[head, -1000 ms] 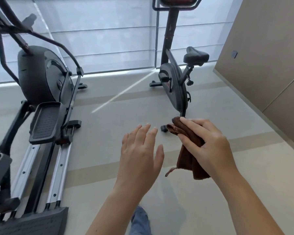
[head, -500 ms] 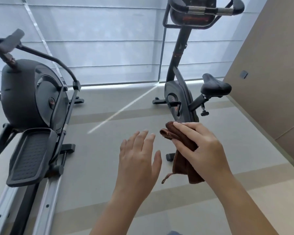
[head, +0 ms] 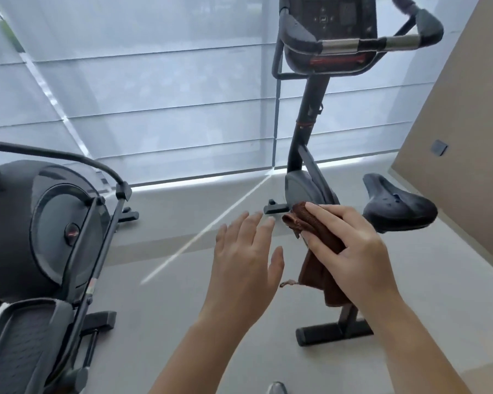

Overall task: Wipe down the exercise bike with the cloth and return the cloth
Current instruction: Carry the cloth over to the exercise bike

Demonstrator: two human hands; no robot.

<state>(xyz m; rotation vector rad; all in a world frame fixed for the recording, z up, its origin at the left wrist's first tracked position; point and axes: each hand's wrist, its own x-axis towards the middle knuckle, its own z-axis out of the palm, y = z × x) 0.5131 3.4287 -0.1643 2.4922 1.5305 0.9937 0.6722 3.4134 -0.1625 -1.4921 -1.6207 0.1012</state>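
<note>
Brown cloth [head: 313, 268]; dark grey exercise bike [head: 305, 132]

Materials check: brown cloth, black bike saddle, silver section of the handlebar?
Brown cloth in the right hand: looks like soft terry or microfibre, matte, drapes in folds. Black bike saddle: likely moulded foam or vinyl, smooth with a faint sheen. Silver handlebar section: looks like bare polished metal, bright highlights, between black grips, probably rubber.

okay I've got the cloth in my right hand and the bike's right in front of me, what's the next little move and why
Probably reach the right hand forward and set the cloth on the saddle. The cloth is gripped but touching no part of the bike, and the saddle looks the nearest surface. The left hand is open and free.
</note>
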